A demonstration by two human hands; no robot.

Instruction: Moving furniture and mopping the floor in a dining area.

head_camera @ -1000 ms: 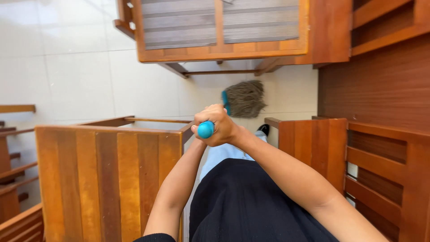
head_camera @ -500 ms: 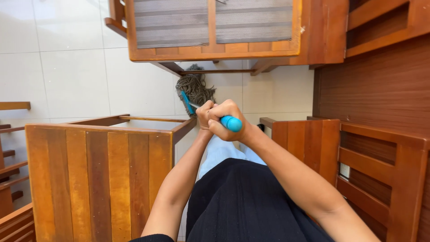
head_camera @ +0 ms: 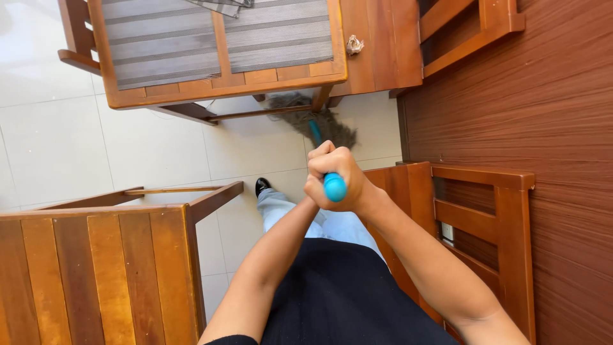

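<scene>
Head view, looking straight down past a black top and pale trousers to a tiled floor (head_camera: 153, 147). Both hands stack on the top end of a blue broom handle (head_camera: 333, 186): the right hand (head_camera: 348, 182) wraps the rounded cap, fingers fully curled around it; the left hand (head_camera: 319, 160) sits just above it in the picture, at roughly 11 o'clock from the right, also clenched tight on the shaft. No gap shows in either fist. From the grip the handle runs toward 12 o'clock, tilting a touch to 11, so its long axis points away from the body and down to the floor. The grey bristle head (head_camera: 316, 118) lies at that far end, on the tiles, partly under the front rail of a wooden chair with a striped grey seat (head_camera: 217, 45). The bristles' far edge is hidden by the chair frame. The left hand is the nearer one to the bristles; the right caps the end. A slatted wooden chair back (head_camera: 96, 268) stands at 8 o'clock from the hands, another wooden chair frame (head_camera: 472, 217) at 3 o'clock, close against a wood-panelled wall (head_camera: 543, 108). One black shoe (head_camera: 262, 186) shows at 9 o'clock, near the grip.
</scene>
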